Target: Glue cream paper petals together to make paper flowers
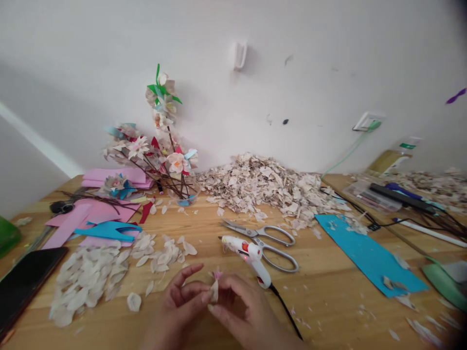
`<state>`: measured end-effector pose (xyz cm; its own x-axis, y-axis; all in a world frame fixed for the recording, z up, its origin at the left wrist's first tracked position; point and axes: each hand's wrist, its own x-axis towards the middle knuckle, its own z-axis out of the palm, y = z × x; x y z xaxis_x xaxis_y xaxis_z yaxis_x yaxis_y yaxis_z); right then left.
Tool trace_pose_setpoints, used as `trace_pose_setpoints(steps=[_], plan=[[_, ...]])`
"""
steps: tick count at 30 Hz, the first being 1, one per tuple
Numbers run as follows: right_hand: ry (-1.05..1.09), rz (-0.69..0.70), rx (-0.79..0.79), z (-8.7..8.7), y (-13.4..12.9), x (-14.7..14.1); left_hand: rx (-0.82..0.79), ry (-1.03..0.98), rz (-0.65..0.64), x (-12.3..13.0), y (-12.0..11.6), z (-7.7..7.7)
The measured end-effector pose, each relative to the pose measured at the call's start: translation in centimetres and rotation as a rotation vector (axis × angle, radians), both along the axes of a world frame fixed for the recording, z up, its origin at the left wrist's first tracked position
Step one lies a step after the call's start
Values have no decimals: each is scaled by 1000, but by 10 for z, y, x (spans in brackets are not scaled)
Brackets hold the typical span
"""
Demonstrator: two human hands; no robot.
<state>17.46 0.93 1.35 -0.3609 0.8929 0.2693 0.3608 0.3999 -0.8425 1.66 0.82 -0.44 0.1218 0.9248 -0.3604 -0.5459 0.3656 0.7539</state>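
My left hand (178, 304) and my right hand (241, 308) meet low in the middle of the view, their fingertips pinching a small pale petal with a pink tip (215, 288). Just above my right hand lies a white hot glue gun (248, 255), its black cord (286, 311) trailing down past that hand. Silver scissors with open looped handles (264, 245) lie partly under the glue gun. To the left of my left hand is a loose heap of cream petals (85, 284).
A wooden table (321, 311) bears a large heap of petal scraps (266, 189), a branch of paper flowers (156, 150), pink paper (98, 214), a blue card (368, 255) and a black phone (25, 287). A white wall (219, 58) rises behind.
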Motion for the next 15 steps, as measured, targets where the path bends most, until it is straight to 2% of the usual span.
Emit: trace_pose_setpoints(steps=[5,7,11,15], plan=[[197,-40,-213,-2,1,0,-46,-2,48,0,-2,3],[217,-63,-268,-1,0,2,-12,20,46,-1,-1,4],[131,-4,-274,5,-1,4,95,26,-38,-4,-2,0],[41,38,-234,7,-1,2,122,83,-105,-8,-2,-6]])
